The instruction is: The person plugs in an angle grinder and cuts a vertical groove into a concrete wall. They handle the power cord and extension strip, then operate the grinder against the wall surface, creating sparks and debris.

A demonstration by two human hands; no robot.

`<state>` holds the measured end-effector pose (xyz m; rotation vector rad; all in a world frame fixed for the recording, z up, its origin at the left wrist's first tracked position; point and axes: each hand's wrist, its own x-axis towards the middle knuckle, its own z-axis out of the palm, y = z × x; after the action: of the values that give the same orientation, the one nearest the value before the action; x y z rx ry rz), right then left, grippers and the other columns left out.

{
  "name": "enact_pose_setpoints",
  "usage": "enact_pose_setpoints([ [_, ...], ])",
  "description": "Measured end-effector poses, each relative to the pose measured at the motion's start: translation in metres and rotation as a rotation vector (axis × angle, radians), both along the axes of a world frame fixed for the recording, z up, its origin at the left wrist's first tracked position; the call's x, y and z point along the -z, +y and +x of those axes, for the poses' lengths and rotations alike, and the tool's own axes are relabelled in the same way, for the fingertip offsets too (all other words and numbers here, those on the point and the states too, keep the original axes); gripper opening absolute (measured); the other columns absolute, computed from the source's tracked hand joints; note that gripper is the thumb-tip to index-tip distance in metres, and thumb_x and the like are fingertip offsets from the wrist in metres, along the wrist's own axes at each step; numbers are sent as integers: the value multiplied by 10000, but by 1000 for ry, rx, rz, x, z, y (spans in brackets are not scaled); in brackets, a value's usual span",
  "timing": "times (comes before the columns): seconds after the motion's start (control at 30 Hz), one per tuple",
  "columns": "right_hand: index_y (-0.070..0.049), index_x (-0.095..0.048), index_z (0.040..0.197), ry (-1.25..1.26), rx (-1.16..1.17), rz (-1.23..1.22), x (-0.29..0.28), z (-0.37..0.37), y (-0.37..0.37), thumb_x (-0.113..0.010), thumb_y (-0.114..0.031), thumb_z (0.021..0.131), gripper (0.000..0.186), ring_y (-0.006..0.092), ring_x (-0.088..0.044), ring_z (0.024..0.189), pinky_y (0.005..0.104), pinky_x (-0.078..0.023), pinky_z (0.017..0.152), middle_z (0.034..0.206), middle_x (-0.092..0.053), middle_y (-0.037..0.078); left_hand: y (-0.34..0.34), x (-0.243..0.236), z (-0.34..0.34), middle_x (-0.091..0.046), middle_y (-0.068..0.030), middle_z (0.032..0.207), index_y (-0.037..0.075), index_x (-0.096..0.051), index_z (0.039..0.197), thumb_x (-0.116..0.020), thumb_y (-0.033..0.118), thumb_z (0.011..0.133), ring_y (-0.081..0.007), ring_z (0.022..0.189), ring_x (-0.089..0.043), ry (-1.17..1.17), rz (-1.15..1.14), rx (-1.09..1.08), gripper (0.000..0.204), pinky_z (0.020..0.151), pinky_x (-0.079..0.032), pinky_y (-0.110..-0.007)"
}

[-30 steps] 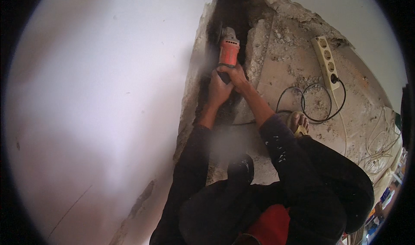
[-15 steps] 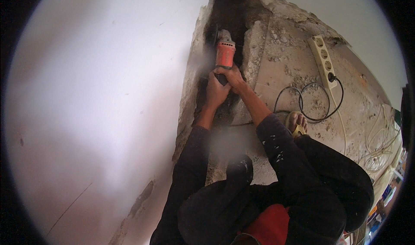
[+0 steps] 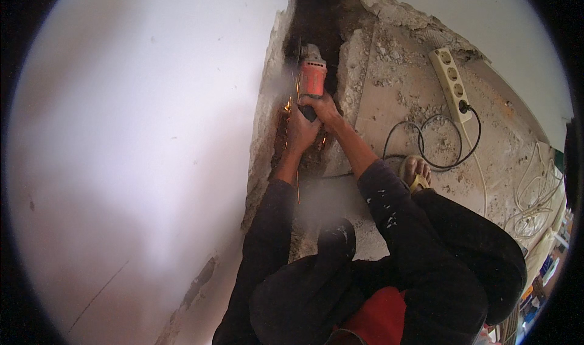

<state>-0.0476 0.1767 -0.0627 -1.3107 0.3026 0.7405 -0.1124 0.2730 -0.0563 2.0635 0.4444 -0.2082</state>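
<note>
A red angle grinder (image 3: 313,80) with a grey head is held over a dark trench (image 3: 319,16) dug along the foot of the white wall. Its thin disc (image 3: 298,50) stands upright on the left side, close to the trench's wall side. My left hand (image 3: 301,129) is wrapped round the black rear of the grinder, and my right hand (image 3: 325,109) grips the same body just ahead of it on the right. Orange sparks (image 3: 288,106) fly back from the disc past my left hand and forearm. What the disc touches is hidden in shadow.
At the right lies a cream power strip (image 3: 451,80) with a black plug in it. A looped black cable (image 3: 420,144) runs over the rubble-strewn floor beside my sandalled foot (image 3: 417,171). Coiled white cord (image 3: 535,199) lies farther right. The white wall (image 3: 140,132) fills the left.
Sparks now stream from the disc, where none showed before. The grinder and both hands have shifted slightly left in the picture; the grip is the same.
</note>
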Motion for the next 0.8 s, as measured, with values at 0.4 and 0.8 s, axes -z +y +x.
enact_pose_setpoints([
  [0.4, -15, -474, 1248, -15, 39, -12, -4, -3, -1, -762, -224, 700, 653, 227, -581, 987, 369, -455, 914, 1082, -592, 101, -2, -15, -1, -548, -317, 1147, -74, -361, 1248, -776, 312, 746, -468, 1081, -557, 12, 53, 4, 758, 887, -455, -484],
  [0.8, -16, -520, 1172, 136, 201, 380, -37, -14, -15, -740, -244, 784, 501, 179, -592, 899, 346, -469, 836, 1008, -595, 66, 3, -61, -10, -508, -235, 1214, -92, -329, 1300, -783, 235, 702, -326, 1147, -518, -50, -194, 46, 819, 972, -408, -423],
])
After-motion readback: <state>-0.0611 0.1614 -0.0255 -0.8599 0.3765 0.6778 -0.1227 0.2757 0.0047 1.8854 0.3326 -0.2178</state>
